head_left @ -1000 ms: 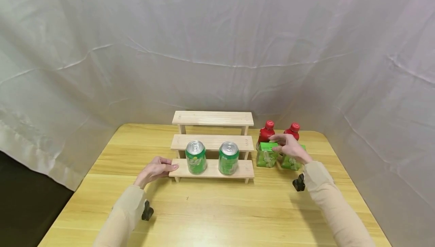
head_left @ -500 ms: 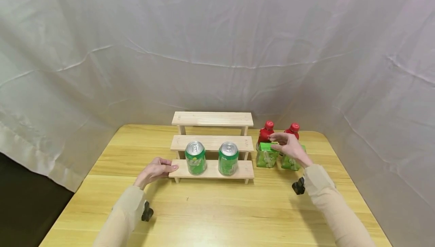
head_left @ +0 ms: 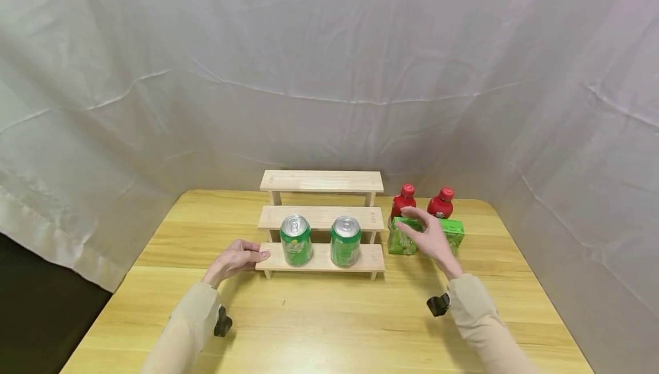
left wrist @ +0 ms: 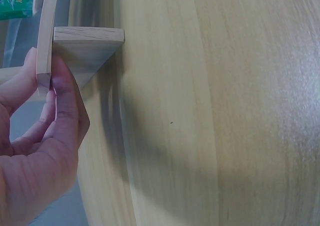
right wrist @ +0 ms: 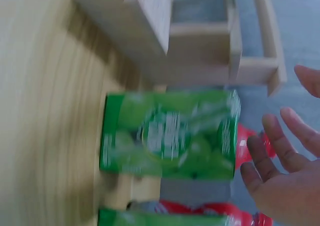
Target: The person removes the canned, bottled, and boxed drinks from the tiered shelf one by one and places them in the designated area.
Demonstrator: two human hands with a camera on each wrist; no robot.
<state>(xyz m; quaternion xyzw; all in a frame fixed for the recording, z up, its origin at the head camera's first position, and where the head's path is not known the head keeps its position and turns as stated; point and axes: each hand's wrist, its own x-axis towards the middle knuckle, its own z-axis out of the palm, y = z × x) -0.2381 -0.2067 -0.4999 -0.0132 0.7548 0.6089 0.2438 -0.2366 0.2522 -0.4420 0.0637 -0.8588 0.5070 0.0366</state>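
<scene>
Two cans are up on the lowest tier of the rack, so the work looks part done: two cartons and two bottles stand on the table alongside. Left hand pinches the tier's end; right hand, fingers wide, holds nothing (it half-hides the outer carton). Bottle bottoms? Mostly out of sight.
</scene>
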